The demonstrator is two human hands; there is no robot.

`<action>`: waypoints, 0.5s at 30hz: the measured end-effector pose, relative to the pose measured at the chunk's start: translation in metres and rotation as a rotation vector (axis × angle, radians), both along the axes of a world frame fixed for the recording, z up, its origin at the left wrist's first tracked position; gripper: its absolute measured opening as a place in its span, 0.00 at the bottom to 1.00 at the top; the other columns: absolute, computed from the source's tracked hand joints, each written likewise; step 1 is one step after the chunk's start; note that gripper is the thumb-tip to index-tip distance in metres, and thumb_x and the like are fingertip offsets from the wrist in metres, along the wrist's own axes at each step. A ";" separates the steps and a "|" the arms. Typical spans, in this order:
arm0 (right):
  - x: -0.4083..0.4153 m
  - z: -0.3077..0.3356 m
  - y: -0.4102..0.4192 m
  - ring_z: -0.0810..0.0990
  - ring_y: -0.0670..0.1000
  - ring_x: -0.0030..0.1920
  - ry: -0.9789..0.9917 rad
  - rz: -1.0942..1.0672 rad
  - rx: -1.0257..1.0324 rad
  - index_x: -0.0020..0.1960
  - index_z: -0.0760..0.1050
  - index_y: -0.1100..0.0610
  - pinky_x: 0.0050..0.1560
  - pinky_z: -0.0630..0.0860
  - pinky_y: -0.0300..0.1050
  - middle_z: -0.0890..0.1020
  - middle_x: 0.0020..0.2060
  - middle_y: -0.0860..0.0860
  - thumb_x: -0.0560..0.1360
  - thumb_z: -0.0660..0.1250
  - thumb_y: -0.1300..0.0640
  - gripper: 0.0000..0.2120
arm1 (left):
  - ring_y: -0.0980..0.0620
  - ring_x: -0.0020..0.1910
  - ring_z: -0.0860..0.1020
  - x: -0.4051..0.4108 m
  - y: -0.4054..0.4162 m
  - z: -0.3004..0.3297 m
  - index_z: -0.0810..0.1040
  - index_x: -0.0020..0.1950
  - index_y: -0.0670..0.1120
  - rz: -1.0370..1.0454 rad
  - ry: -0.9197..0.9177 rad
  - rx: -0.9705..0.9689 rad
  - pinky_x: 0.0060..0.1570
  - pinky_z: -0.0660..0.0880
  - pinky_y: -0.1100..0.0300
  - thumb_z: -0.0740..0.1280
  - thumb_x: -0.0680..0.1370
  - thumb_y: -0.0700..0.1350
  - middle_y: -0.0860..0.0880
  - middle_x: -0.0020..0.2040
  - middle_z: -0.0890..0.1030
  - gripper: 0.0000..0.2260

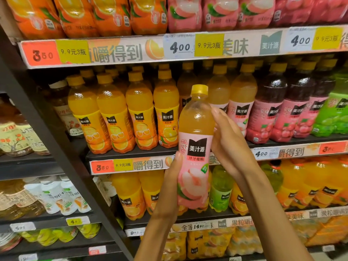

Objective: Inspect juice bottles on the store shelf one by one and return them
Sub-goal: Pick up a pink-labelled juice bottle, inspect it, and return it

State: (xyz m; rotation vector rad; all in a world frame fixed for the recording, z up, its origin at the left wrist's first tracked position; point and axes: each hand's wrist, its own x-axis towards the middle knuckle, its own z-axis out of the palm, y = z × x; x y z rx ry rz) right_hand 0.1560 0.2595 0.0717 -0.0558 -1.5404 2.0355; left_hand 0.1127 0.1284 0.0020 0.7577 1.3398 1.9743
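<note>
A: Where is the peach bottle (pixel 194 147) now?

B: It is off the shelf (pixel 131 153), upright, held in front of the middle row. The left hand (pixel 172 178) grips its lower part, with the thumb on the pink label. The right hand (pixel 226 136) holds the upper part from the right side, fingers curled round behind it. So both hands are clamped on the same bottle, one low and one high.

A: How should the person check it well?

B: I think it is best to keep the lower grip firm and turn the bottle slowly with the upper hand, so the label, the yellow cap (pixel 199 89) and the printed date come to the front. Then it should go back into the gap between the orange bottles (pixel 165 113) and the other peach bottles (pixel 241 110), label facing out.

A: What is inside?

B: A pale yellow, cloudy juice, filled almost to the neck. The cap looks closed. The orange bottles to the left hold a stronger orange juice. To the right, the bottles with red labels (pixel 267 110) hold a dark liquid, and far right stand green bottles (pixel 333 113).
</note>
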 end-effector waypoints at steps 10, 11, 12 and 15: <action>-0.002 0.003 0.003 0.82 0.50 0.54 0.068 -0.141 0.202 0.60 0.75 0.55 0.52 0.78 0.47 0.83 0.52 0.51 0.71 0.69 0.45 0.22 | 0.52 0.49 0.82 -0.001 0.016 -0.001 0.78 0.55 0.48 0.216 0.243 -0.060 0.46 0.77 0.62 0.58 0.76 0.55 0.48 0.48 0.84 0.17; -0.003 0.003 0.003 0.81 0.53 0.57 0.071 -0.186 0.244 0.62 0.74 0.56 0.55 0.77 0.51 0.82 0.55 0.52 0.70 0.69 0.44 0.25 | 0.56 0.50 0.81 -0.003 0.016 0.000 0.76 0.58 0.47 0.214 0.285 -0.038 0.45 0.76 0.66 0.59 0.76 0.53 0.52 0.49 0.84 0.16; -0.005 0.004 0.002 0.80 0.54 0.58 0.079 -0.219 0.267 0.64 0.73 0.56 0.58 0.76 0.53 0.82 0.56 0.52 0.70 0.69 0.43 0.27 | 0.57 0.50 0.81 -0.004 0.017 0.002 0.74 0.60 0.47 0.189 0.313 -0.030 0.46 0.75 0.67 0.63 0.75 0.52 0.54 0.50 0.83 0.17; -0.009 0.007 0.004 0.79 0.54 0.58 0.143 -0.262 0.259 0.64 0.72 0.56 0.55 0.76 0.52 0.81 0.56 0.54 0.70 0.69 0.43 0.27 | 0.55 0.57 0.78 -0.009 0.023 0.003 0.68 0.66 0.53 0.150 0.429 -0.078 0.54 0.76 0.59 0.70 0.68 0.53 0.55 0.57 0.79 0.27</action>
